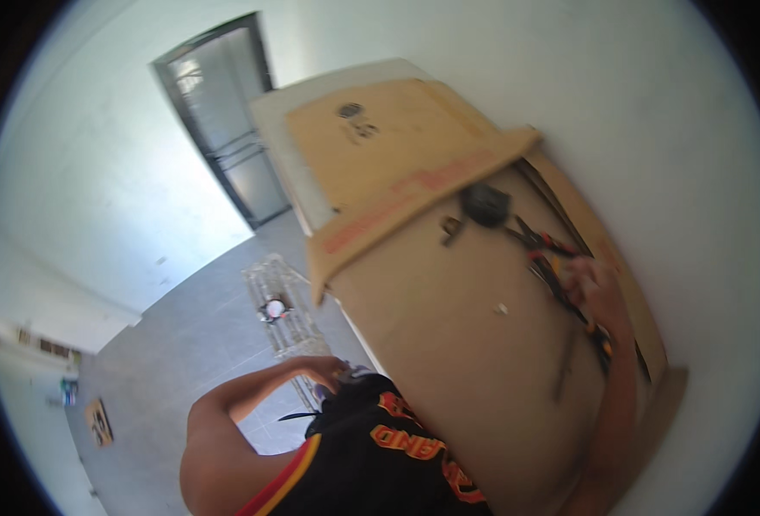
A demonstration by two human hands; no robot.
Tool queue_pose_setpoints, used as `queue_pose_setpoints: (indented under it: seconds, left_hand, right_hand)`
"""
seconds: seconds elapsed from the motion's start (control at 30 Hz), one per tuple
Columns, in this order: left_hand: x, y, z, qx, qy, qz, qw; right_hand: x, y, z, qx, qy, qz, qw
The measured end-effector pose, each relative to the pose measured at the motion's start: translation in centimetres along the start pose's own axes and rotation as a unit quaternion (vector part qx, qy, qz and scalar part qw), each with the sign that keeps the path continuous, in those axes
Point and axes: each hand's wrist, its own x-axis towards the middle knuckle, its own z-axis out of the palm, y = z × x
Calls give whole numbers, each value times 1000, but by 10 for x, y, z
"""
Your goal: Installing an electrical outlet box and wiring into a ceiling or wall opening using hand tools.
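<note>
My right hand (595, 288) reaches over the cardboard-covered surface (449, 335), its fingers bent and blurred beside a row of hand tools. Pliers (547, 241) with dark jaws and red-orange handles lie right at the fingertips; whether I grip them is not clear. Under and past the hand lie more tools with black and orange handles (602, 344). Low against my black shirt, my left hand (324, 371) is bent inward, fingers curled around a small greyish thing (356, 373) that I cannot make out.
A black rounded object (486, 205) and a small dark brassy piece (451, 228) lie farther up the cardboard. A thin dark rod (563, 370) and a whitish scrap (501, 309) are nearer. A folded carton flap (423, 189) crosses the far part. A clear-wrapped frame (281, 301) stands on the floor.
</note>
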Motion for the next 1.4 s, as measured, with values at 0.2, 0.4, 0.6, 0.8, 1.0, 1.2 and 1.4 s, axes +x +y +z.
queue_pose_setpoints:
  seconds: [0.2,0.4,0.6,0.8,1.0,1.2,1.4]
  left_hand:
    - [-17,-1,15,-3,66,9,998]
    - [-51,24,34,-25,115,-6,993]
    - [-70,33,27,-57,189,-14,980]
    - [-97,72,18,-80,258,55,961]
    - [-164,177,-51,-29,226,60,972]
    - [-175,268,-75,-164,205,348,900]
    - [-142,348,-100,-217,157,574,773]
  right_hand:
    - [20,1,19,-77,61,-33,995]
    - [19,-13,24,-74,54,12,996]
    - [24,-16,24,-73,74,10,994]
    - [34,-8,25,-77,40,28,996]
    - [28,-7,6,-160,106,16,981]
    - [-18,-43,-1,-197,195,-50,960]
    - [-87,-125,15,-126,5,-290,949]
